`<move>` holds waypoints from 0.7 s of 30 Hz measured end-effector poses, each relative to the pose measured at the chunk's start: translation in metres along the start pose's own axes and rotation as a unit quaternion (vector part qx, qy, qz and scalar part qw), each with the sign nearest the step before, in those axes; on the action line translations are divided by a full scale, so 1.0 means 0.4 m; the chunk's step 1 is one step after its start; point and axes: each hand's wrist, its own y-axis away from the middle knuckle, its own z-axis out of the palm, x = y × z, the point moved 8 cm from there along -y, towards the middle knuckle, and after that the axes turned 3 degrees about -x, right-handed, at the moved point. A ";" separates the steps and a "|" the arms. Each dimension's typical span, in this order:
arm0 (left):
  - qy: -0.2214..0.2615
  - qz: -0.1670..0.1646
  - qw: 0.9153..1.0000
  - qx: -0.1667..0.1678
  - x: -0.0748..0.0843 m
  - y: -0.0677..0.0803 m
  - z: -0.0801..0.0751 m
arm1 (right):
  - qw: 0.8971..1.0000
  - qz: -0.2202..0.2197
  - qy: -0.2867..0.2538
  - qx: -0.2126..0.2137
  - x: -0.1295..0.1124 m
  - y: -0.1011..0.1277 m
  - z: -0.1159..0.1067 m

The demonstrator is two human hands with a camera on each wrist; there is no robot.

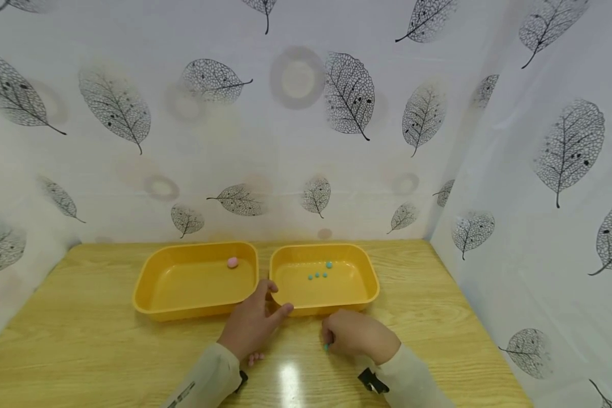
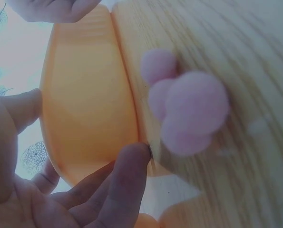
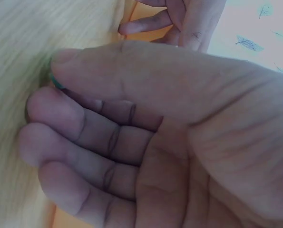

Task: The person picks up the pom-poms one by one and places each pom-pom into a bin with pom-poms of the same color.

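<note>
My right hand (image 1: 357, 335) is at the table just in front of the right yellow tray (image 1: 326, 310). Its thumb and fingertips pinch a small teal ball (image 3: 57, 81), mostly hidden between them. At the near left corner of that tray is my left hand (image 1: 252, 322), its fingers spread loosely at the rim. Inside the right tray lie several teal balls (image 1: 317, 275). A small cluster of pink balls (image 2: 196, 104) rests on the table beside my left wrist.
The larger left yellow tray (image 1: 194, 311) stands close beside the right one, with one pink ball (image 1: 232, 262) in it. Both trays sit at the back of the wooden table (image 1: 81, 328), before a leaf-patterned curtain (image 1: 296, 147). Another curtain side runs along the right.
</note>
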 end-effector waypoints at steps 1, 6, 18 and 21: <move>-0.001 0.000 1.000 0.000 0.001 0.001 0.000 | 1.000 -0.005 -0.001 0.004 -0.001 0.001 -0.003; -0.001 0.001 1.000 0.000 0.005 0.001 -0.002 | 1.000 -0.022 -0.002 0.019 -0.005 0.006 -0.021; -0.004 0.004 1.000 0.004 0.001 -0.004 0.003 | 0.991 -0.102 0.039 0.072 -0.037 0.013 -0.064; -0.002 0.002 1.000 0.003 0.000 -0.003 0.004 | 0.985 -0.123 0.050 0.109 -0.044 0.019 -0.084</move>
